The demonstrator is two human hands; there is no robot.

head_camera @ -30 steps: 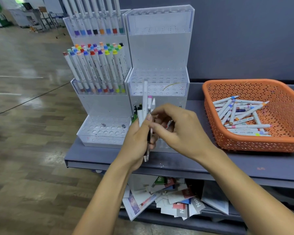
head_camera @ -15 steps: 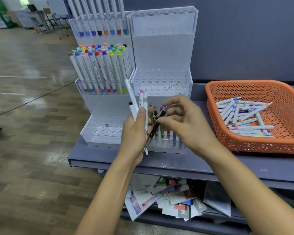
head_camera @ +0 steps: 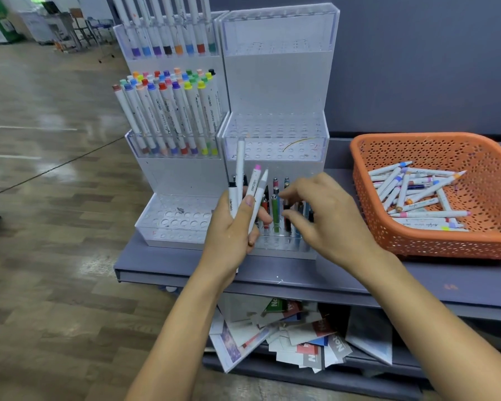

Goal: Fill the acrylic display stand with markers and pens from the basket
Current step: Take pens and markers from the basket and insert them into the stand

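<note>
My left hand [head_camera: 232,235] grips a small bunch of white markers [head_camera: 239,175], tips up, in front of the acrylic display stand [head_camera: 275,82]. My right hand [head_camera: 330,224] reaches into the stand's bottom tier, where several pens [head_camera: 276,209] stand in holes. Its thumb and forefinger are curled around a dark pen [head_camera: 287,211] standing there. The stand's two upper tiers hold nothing. At the right sits the orange basket [head_camera: 417,244] with several loose markers [head_camera: 411,195] inside.
A second acrylic stand [head_camera: 182,180] to the left holds rows of coloured markers in its upper tiers; its bottom tier has bare holes. Both stands and the basket sit on a grey shelf [head_camera: 272,273]. Loose booklets [head_camera: 287,334] lie on the shelf below.
My right hand drew a dark pen out of the bunch in my left hand and carried it down and right into the bottom tier. My left hand keeps the white markers.
</note>
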